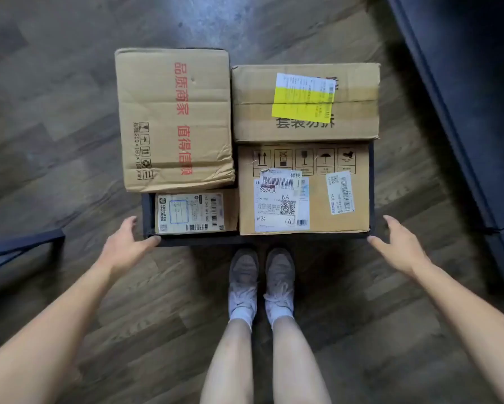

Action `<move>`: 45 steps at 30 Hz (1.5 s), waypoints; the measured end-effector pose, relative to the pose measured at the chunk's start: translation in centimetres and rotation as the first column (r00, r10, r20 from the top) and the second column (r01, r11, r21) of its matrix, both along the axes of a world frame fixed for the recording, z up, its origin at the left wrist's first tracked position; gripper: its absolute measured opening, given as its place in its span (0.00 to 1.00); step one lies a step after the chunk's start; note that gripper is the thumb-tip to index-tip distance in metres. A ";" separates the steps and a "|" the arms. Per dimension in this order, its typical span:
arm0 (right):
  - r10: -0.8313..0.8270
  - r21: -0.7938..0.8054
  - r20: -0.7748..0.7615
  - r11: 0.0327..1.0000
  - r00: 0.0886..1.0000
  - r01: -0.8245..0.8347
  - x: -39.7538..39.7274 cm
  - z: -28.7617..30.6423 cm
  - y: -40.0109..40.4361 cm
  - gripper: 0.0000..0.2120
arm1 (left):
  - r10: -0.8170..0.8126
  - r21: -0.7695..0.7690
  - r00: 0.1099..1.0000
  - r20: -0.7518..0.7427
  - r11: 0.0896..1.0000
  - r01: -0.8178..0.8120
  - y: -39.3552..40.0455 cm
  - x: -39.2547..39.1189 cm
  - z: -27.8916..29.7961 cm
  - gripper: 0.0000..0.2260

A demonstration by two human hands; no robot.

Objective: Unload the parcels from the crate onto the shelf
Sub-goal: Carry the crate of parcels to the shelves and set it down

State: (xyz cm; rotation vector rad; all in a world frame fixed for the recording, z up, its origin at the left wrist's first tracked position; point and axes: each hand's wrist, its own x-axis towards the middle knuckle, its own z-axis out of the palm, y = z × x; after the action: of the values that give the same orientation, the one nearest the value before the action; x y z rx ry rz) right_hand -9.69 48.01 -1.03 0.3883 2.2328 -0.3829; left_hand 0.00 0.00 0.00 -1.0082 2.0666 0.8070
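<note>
Crate [192,239]: a dark box with low walls. It sits on the wood floor [55,112] right in front of my feet. It is full of parcels.

Red box [173,118]: a brown parcel with red writing. It is at the far left of the crate, on top of a smaller parcel. Its far end sticks out past the crate.

Small box [195,212]: it is at the near left, and part of it is under the red box. It has a white label on top.

Yellow box [304,102]: a brown parcel with a yellow and white label. It is at the far right, on top of the big box. It touches the red box at the side.

Big box [303,189]: it is at the near right, just beside the small box. It has white labels with bar codes and a row of little black signs.

Left hand [128,243]: it is open. My thumb lies on the near left corner of the crate. My fingers are down the outside of the left wall. I hold no parcel.

Right hand [396,243]: it is open too, with my fingers spread. My thumb is at the near right corner of the crate. I cannot tell if it touches.

Shoes [261,284]: grey with white laces, close to the near wall of the crate.

Dark frame [23,243]: it is on the floor to my left, apart from the crate.

Blue thing [463,97]: big and dark, along my right side. I cannot tell what it is.
</note>
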 end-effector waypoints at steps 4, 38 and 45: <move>-0.110 -0.078 -0.052 0.991 0.993 0.105 0.0 -1.4 -0.2 0.36 | 0.030 0.027 0.999 -0.025 0.999 -0.030 0.1 0.7 -1.5 0.30; -0.686 -0.649 0.260 0.397 0.680 0.649 -0.1 -6.6 -0.5 0.37 | 0.447 0.361 0.832 -0.328 0.873 -0.327 1.4 0.4 -6.8 0.37; -0.707 -0.703 0.255 0.332 0.659 0.629 -0.2 -5.2 -1.8 0.39 | 0.429 0.383 0.844 -0.321 0.874 -0.299 -0.2 -0.9 -5.2 0.38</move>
State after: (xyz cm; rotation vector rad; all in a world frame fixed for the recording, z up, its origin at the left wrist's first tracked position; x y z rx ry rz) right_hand -9.87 46.20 -6.23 0.8397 1.6445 -1.7601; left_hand -0.95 -0.20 -5.24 -1.1431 1.9862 1.6134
